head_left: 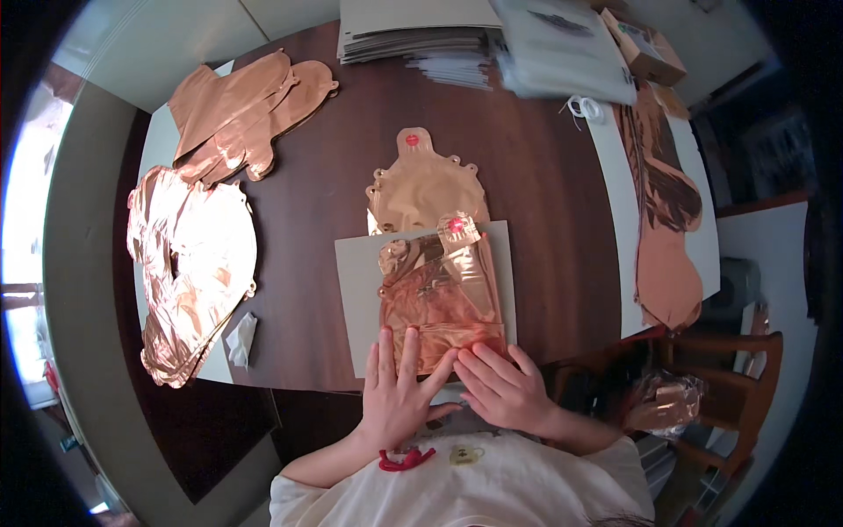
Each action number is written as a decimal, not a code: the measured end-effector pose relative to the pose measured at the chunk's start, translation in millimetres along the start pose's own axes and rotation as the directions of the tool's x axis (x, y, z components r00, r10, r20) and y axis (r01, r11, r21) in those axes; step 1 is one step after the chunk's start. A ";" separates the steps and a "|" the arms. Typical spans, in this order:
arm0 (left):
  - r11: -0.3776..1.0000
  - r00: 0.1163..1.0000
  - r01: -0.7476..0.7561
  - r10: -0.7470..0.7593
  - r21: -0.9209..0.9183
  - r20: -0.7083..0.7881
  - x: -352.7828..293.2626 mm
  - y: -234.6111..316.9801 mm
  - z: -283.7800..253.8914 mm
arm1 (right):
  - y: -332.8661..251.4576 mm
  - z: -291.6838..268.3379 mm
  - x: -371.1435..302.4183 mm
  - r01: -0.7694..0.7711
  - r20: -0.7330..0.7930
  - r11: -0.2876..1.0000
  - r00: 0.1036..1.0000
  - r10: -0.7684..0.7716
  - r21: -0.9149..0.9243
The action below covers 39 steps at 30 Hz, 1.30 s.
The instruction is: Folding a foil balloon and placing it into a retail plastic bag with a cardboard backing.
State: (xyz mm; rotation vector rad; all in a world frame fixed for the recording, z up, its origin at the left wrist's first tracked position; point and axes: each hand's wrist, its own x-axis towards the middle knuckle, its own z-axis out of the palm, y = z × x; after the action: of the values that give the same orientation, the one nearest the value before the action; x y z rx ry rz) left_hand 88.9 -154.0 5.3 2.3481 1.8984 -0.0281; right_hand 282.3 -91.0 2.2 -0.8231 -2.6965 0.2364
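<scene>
Beneath spread left hand [395, 400] and close-fingered right hand [509, 391], copper foil [439, 294] seemingly part-folded on card [357, 303]; flat foil [426, 189] beyond, likely unstarted.

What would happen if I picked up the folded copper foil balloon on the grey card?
The folded foil balloon would probably flop, since its creases suggest thin, bendy film. It's likely light, as it looks flat, not puffed up. Its shiny surface looks smooth, so it might slide on the grey card.

Gleams like creased metal on the foil packet [443, 294] toward six o'clock; looks matt on the board [356, 294] beneath, wood-grained on the table [562, 184].
</scene>
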 end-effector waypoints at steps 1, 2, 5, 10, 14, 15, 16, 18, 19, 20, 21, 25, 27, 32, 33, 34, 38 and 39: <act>1.000 1.000 0.010 -0.010 -0.012 -0.004 -0.3 0.2 -0.1 | -1.7 1.7 -1.4 -0.004 0.103 1.000 0.995 0.005 -0.015; 1.000 1.000 0.019 -0.019 -0.024 -0.008 -0.4 0.1 -0.1 | -1.4 1.7 -2.2 -0.009 0.105 1.000 0.994 0.011 -0.017; 1.000 1.000 0.016 -0.016 -0.019 0.005 -2.7 -0.5 -0.1 | 1.8 -0.1 -4.9 0.002 0.112 0.998 0.994 0.005 -0.063; 1.000 1.000 0.012 -0.012 -0.016 0.003 -1.4 -0.9 -1.1 | 11.1 -3.5 -7.3 -0.004 0.125 0.996 0.992 0.015 -0.084; 1.000 1.000 0.003 -0.003 -0.002 -0.012 -0.5 0.4 -3.2 | 12.9 -5.8 -4.6 -0.024 0.116 0.999 0.993 0.030 -0.045; 1.000 1.000 0.001 -0.001 0.000 -0.017 -0.4 2.5 -3.9 | 13.8 -5.9 -3.1 -0.033 0.111 0.999 0.993 0.034 -0.006; 0.998 0.999 0.036 -0.036 -0.059 0.000 -0.5 6.9 -5.2 | 14.3 -5.9 -2.5 -0.042 0.107 0.999 0.993 0.038 0.032; 0.991 0.999 0.043 -0.042 -0.129 0.008 -0.3 13.1 -4.2 | 14.3 -5.5 -2.4 -0.045 0.104 0.998 0.994 0.040 0.039; 0.990 1.000 0.014 -0.015 -0.141 -0.004 -0.1 14.8 -1.3 | 14.0 -6.0 -1.9 -0.046 0.103 0.998 0.994 0.041 0.050; 0.993 1.000 -0.011 0.012 -0.119 0.008 0.0 15.6 1.5 | 13.7 -7.3 -0.9 -0.042 0.100 0.998 0.994 0.037 0.048; 0.993 1.000 -0.013 0.013 -0.118 0.003 2.1 16.6 1.1 | 14.1 -8.6 0.2 -0.045 0.099 0.997 0.994 0.038 0.064; 0.997 0.997 -0.042 0.038 -0.064 -0.066 8.0 19.6 4.2 | 17.1 -13.5 6.6 -0.054 0.070 0.988 0.997 0.044 0.146; 0.999 0.997 -0.043 0.042 -0.012 -0.063 7.8 19.9 5.9 | 24.4 -13.7 11.0 -0.062 0.026 0.970 0.998 0.058 0.237; 0.998 0.996 -0.053 0.054 0.020 -0.072 6.6 20.1 7.5 | 47.2 -19.1 46.9 -0.196 -0.144 0.898 0.952 0.271 0.394; 0.998 0.996 -0.059 0.061 0.021 -0.069 7.9 19.6 7.0 | 52.7 -17.8 54.0 -0.280 -0.056 0.791 0.928 0.368 0.544; 0.998 0.995 -0.062 0.064 0.025 -0.073 7.7 19.4 6.3 | 58.1 -14.0 60.3 -0.352 0.045 0.650 0.897 0.439 0.674; 0.998 0.996 -0.063 0.064 0.016 -0.069 6.5 20.0 7.0 | 68.4 -18.4 88.4 -0.412 0.164 0.586 0.888 0.429 0.698; 0.998 0.995 -0.065 0.066 0.015 -0.070 6.9 19.9 7.5 | 72.1 -17.2 92.4 -0.397 0.162 0.607 0.900 0.404 0.688</act>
State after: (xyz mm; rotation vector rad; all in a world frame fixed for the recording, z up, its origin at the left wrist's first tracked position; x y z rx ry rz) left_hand 110.3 -152.2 -1.1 2.4494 1.8559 0.0497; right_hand 252.6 21.7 23.4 -1.1212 -2.0501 1.2827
